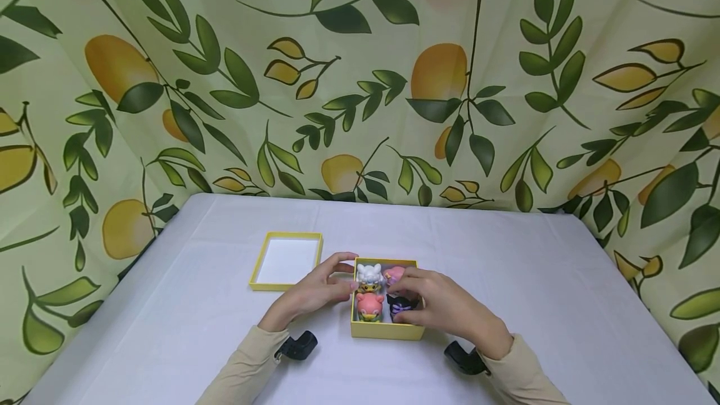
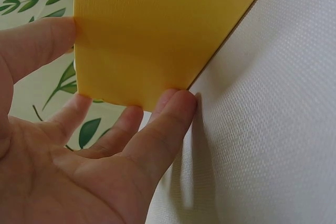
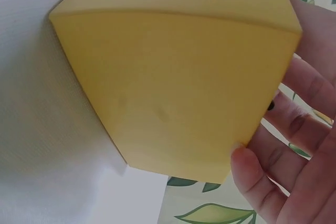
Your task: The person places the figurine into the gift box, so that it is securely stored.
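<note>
A yellow box [image 1: 388, 330] stands uncovered on the table with several small figurines inside. My left hand [image 1: 314, 290] grips its left side; in the left wrist view the thumb is at the rim and the fingers [image 2: 163, 127] bend about the far corner. Over the right wall reaches my right hand [image 1: 450, 306], thumb and fingers around a black figurine [image 1: 400, 306] with purple trim at the front right. Beside it sit a pink figurine [image 1: 369, 307], a white fluffy-headed one [image 1: 370, 275] and, partly hidden by fingers, another pink one [image 1: 393, 274].
A shallow yellow-edged lid [image 1: 290, 261], white inside, lies left of the box, behind my left hand. White cloth covers the table [image 1: 140, 324]. A curtain [image 1: 360, 111] printed with leaves and fruit hangs behind and at both sides.
</note>
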The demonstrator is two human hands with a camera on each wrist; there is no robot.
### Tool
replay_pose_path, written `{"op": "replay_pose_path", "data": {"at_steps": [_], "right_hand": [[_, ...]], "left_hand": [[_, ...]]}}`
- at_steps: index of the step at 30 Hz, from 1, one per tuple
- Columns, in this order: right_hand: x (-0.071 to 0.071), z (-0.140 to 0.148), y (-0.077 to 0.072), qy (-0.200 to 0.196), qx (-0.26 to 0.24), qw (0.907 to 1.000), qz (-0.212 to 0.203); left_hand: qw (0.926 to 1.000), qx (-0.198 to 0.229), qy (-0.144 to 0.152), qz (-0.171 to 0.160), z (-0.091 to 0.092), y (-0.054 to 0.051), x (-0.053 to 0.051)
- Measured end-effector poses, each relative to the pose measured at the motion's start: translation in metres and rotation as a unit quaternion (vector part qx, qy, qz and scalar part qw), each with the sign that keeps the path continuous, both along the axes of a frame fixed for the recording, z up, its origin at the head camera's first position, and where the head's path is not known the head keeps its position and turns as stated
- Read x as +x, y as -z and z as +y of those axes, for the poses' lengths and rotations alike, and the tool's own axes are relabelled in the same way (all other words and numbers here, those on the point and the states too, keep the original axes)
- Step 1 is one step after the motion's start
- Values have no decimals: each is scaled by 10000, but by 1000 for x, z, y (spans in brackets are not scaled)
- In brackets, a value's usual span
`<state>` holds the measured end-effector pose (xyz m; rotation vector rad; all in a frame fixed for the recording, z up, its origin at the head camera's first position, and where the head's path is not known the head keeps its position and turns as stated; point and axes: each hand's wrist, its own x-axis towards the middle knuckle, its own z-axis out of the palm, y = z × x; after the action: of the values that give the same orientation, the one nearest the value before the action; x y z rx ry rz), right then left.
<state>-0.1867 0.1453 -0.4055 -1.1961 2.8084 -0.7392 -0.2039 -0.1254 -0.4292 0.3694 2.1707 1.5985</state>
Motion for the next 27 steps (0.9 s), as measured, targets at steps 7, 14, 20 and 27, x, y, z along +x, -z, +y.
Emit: {"op": "replay_pose_path", "data": {"at_steps": [7,14,20,27], "right_hand": [[-1,2,-2,35,-116,9999,-48],[-2,4,-6,12,-479,9988,-101],[-3,6,-7,27,-805,9967,34],[-5,7,-6,-6,-1047,9945,-21]], "left_hand": [[10000,-58,-1,17,0,-1,1],[9999,-104,-27,-2,1,-1,0],[9999,-131,-65,-32,1,-3,2],[9997,-227,-78,45,2,-7,4]]}}
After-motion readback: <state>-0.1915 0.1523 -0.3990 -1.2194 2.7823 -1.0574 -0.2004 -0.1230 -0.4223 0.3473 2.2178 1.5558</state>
